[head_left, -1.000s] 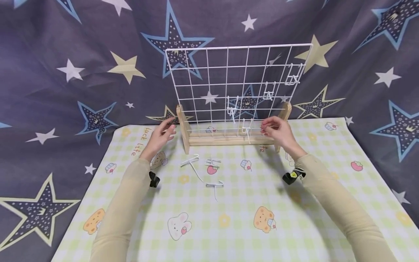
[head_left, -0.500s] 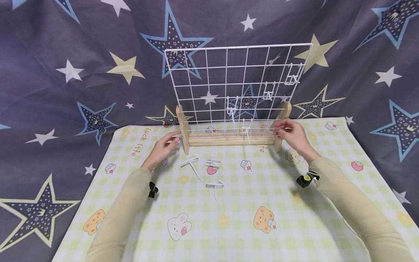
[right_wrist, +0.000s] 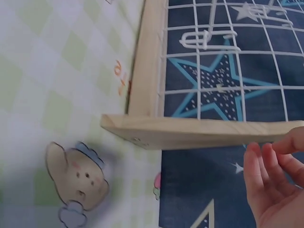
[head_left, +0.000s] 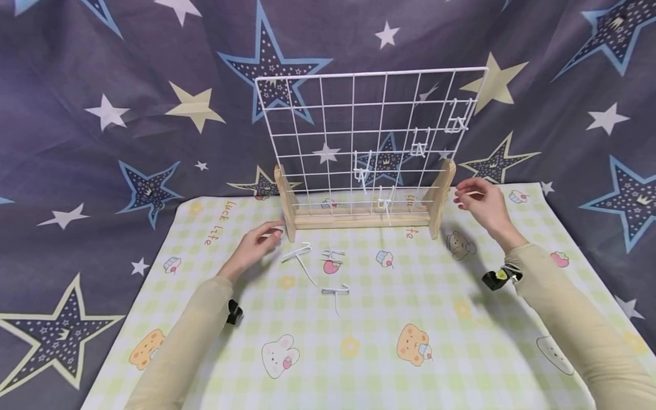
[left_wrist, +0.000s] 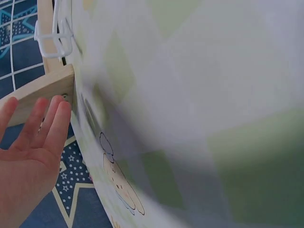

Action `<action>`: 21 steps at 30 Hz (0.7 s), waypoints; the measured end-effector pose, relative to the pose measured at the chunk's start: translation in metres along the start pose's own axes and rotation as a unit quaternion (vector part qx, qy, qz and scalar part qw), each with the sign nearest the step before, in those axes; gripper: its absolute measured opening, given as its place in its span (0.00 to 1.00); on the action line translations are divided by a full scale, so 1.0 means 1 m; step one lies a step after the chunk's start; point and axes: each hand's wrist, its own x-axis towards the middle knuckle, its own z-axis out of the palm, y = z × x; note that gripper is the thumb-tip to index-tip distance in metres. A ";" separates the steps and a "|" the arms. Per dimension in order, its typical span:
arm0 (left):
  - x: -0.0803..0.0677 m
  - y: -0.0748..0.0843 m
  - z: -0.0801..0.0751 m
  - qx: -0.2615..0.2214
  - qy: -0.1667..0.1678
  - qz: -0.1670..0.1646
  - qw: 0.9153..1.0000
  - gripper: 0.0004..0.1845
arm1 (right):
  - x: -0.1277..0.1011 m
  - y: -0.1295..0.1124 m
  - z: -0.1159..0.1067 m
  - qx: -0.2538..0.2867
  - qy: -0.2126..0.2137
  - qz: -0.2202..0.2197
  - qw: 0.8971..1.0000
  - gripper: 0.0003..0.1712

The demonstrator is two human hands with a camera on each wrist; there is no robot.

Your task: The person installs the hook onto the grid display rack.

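Note:
A white wire grid rack [head_left: 371, 73] stands upright between wooden side posts on a wooden base bar [head_left: 353, 220]. Several white wire hooks [head_left: 362, 171] hang from it, stepping from lower middle to upper right. My left hand [head_left: 252, 250] is beside the left post [head_left: 286, 202], fingers extended, holding nothing; in the left wrist view its fingertips overlap the post's end [left_wrist: 42, 90], contact unclear. To the right of the right post [head_left: 442, 199], my right hand [head_left: 487, 208] hovers apart with loosely bent fingers and nothing in them. The right wrist view shows that post [right_wrist: 190, 130] beyond the fingertips.
Three loose white hook pieces lie in front of the rack: one at left [head_left: 297, 253], one in the middle [head_left: 333, 255], one nearer [head_left: 335, 290]. A checked, cartoon-printed cloth [head_left: 359, 376] covers the table. A dark star-patterned curtain [head_left: 154, 131] hangs close behind.
My right hand has moved right, from in front of the grid's lower right to outside the right post. My left hand has come slightly down and nearer. Rack and hooks stay put.

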 end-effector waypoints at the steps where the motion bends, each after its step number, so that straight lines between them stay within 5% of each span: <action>1: 0.000 -0.004 0.001 0.003 -0.002 0.000 1.000 0.21 | 0.001 0.000 -0.002 0.001 0.006 -0.002 1.000 0.11; 6: 0.003 -0.023 0.004 0.050 -0.007 0.000 0.999 0.21 | 0.007 -0.004 -0.006 -0.025 0.015 -0.019 0.999 0.11; 13: 0.007 -0.018 0.014 0.070 -0.016 0.043 0.997 0.17 | 0.016 -0.007 -0.003 -0.120 -0.003 -0.039 0.992 0.23; 21: 0.014 -0.010 0.031 0.055 -0.046 0.058 0.996 0.16 | 0.018 -0.021 0.003 -0.072 -0.048 -0.067 0.994 0.28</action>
